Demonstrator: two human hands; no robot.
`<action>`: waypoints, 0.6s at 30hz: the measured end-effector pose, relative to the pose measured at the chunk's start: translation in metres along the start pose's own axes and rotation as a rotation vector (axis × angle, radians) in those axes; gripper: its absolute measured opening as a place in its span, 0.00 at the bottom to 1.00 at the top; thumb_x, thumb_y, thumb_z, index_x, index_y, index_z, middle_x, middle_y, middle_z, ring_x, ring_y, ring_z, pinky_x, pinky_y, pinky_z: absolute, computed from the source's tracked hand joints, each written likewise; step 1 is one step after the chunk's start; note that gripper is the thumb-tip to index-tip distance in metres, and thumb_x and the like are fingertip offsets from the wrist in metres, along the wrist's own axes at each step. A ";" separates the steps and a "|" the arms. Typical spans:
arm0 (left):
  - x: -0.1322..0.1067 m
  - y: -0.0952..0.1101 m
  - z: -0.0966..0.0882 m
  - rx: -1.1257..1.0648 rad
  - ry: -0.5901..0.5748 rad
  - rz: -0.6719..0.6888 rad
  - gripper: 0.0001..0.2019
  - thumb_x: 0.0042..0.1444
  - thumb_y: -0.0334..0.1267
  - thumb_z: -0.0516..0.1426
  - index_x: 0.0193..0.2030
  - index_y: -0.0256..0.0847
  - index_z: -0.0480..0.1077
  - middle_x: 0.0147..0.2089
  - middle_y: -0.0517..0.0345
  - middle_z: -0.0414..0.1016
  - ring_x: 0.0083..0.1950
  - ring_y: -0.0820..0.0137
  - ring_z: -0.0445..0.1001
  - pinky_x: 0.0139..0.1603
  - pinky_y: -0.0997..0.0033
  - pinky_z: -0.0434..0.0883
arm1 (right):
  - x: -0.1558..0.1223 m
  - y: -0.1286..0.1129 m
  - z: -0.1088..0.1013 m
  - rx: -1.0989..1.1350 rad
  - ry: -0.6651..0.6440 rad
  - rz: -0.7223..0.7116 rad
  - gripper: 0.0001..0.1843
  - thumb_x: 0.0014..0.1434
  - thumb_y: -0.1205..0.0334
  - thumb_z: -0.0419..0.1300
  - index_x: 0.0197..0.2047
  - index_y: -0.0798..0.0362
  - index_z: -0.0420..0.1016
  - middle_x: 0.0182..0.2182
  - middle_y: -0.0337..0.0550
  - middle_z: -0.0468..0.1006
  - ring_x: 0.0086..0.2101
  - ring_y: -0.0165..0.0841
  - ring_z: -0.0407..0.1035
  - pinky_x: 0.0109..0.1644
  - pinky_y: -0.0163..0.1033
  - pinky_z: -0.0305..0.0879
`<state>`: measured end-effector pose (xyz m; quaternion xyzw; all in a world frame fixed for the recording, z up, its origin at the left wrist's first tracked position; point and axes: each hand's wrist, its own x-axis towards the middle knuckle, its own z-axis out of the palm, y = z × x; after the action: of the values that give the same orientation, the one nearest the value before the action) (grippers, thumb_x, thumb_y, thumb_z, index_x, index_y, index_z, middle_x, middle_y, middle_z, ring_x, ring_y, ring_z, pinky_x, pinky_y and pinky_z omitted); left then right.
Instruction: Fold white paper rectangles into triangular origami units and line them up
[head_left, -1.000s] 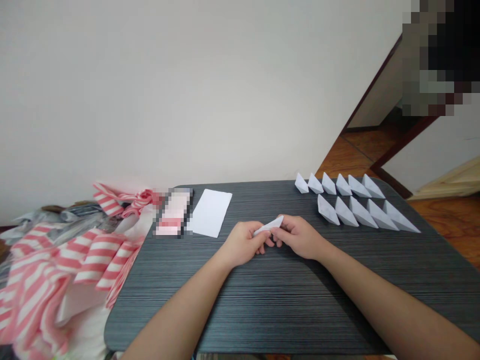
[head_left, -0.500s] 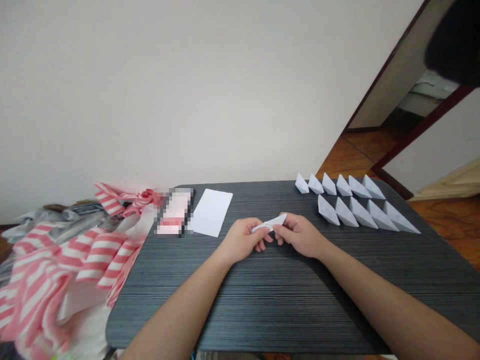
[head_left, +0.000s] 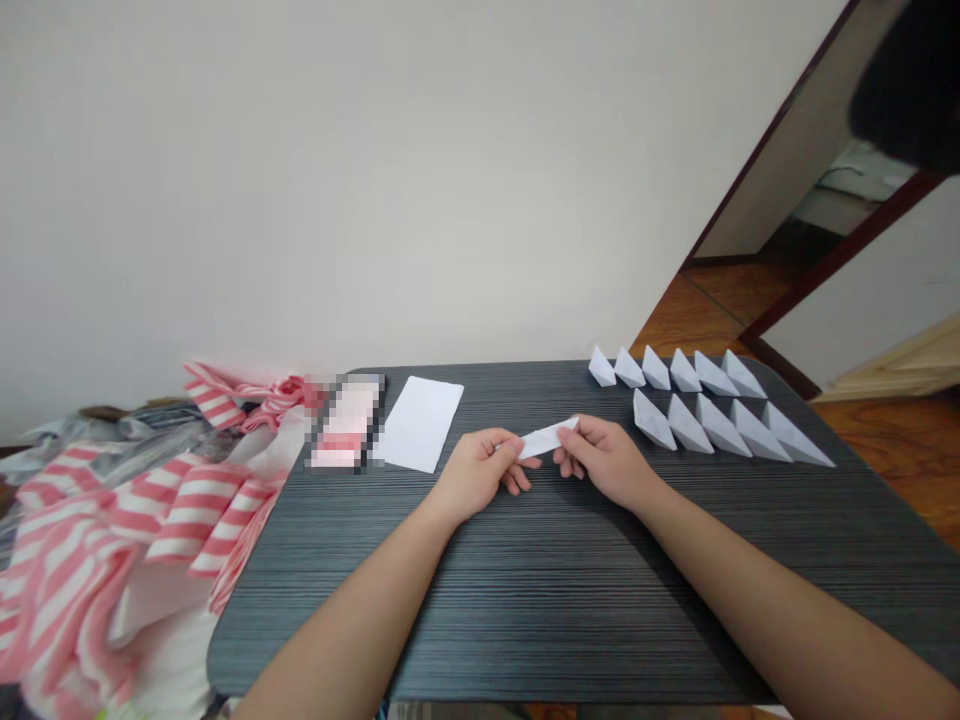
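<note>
In the head view, the person's left hand point(head_left: 474, 475) and right hand point(head_left: 604, 462) were held close together over the middle of a dark table point(head_left: 525, 610) with a fine grey stripe. Between them was a folded strip of white paper point(head_left: 548, 437), narrow and slightly tapered. The grip on it was a narrow pinch: the left fingers closed on the strip's nearer end, and the right thumb and fingers held its far end, with the hands just apart. The strip seemed to be lifted clear of the tabletop, though the height was hard to judge from this angle. Just right of the right hand stood two rows of white paper boats point(head_left: 688, 422), six in the back row and five in the front, all on the table near its far edge. Left of the hands lay a flat sheet of white paper point(head_left: 418, 424), and beside it was a pink and white object point(head_left: 349, 424), too pixelated to identify, though it may have been a packet. Further left, beyond the table edge, was a heap of pink-and-white striped fabric point(head_left: 180, 525). A wooden floor point(head_left: 697, 315) showed at the right, below a pale wall point(head_left: 337, 170).
</note>
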<state>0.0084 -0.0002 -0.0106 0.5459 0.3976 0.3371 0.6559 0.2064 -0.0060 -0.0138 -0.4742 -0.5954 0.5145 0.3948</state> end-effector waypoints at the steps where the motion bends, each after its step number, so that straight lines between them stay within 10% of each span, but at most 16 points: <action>1: 0.000 0.000 0.000 -0.015 0.016 0.000 0.16 0.58 0.46 0.52 0.36 0.32 0.68 0.36 0.46 0.77 0.25 0.74 0.73 0.24 0.75 0.69 | 0.000 0.001 0.000 0.003 0.015 0.001 0.17 0.61 0.51 0.53 0.28 0.56 0.69 0.18 0.38 0.71 0.17 0.25 0.61 0.22 0.32 0.56; 18: 0.000 0.002 0.000 0.010 0.024 0.055 0.15 0.57 0.46 0.53 0.43 0.36 0.65 0.25 0.58 0.72 0.23 0.73 0.72 0.23 0.76 0.68 | -0.002 -0.003 -0.001 -0.150 0.087 -0.069 0.20 0.62 0.51 0.50 0.25 0.54 0.67 0.17 0.37 0.70 0.17 0.26 0.63 0.22 0.32 0.58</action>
<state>0.0087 -0.0002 -0.0087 0.5560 0.3917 0.3596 0.6389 0.2078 -0.0078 -0.0107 -0.5033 -0.6306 0.4336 0.4013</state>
